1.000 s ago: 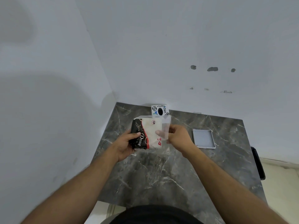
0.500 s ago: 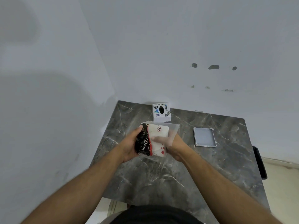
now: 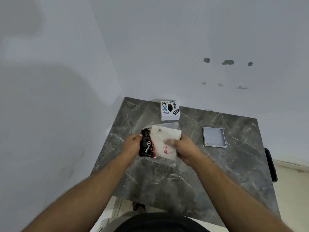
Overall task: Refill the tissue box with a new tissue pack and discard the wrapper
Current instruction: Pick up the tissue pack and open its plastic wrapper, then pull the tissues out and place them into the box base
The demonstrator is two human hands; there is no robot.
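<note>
I hold a tissue pack [image 3: 158, 143] above the middle of the dark marble table [image 3: 167, 181]. Its clear wrapper has a black end printed "Dove" and small red marks; white tissues show through. My left hand [image 3: 133, 144] grips the black end. My right hand [image 3: 183, 149] grips the white end, thumb on top. Loose clear film hangs below and behind the pack. The white tissue box [image 3: 169, 110], with stickers and a dark oval slot on top, stands at the table's far edge by the wall. Its grey lid [image 3: 214, 137] lies flat to the right.
White walls close the table in at the left and the back. A black chair edge [image 3: 270, 164] shows past the table's right side. Pale floor lies beyond it. The table's near edge is just in front of my body.
Both hands have brought the pack down and nearer to me, away from the tissue box. My right hand has shifted from pinching the film to gripping the pack's white end.
</note>
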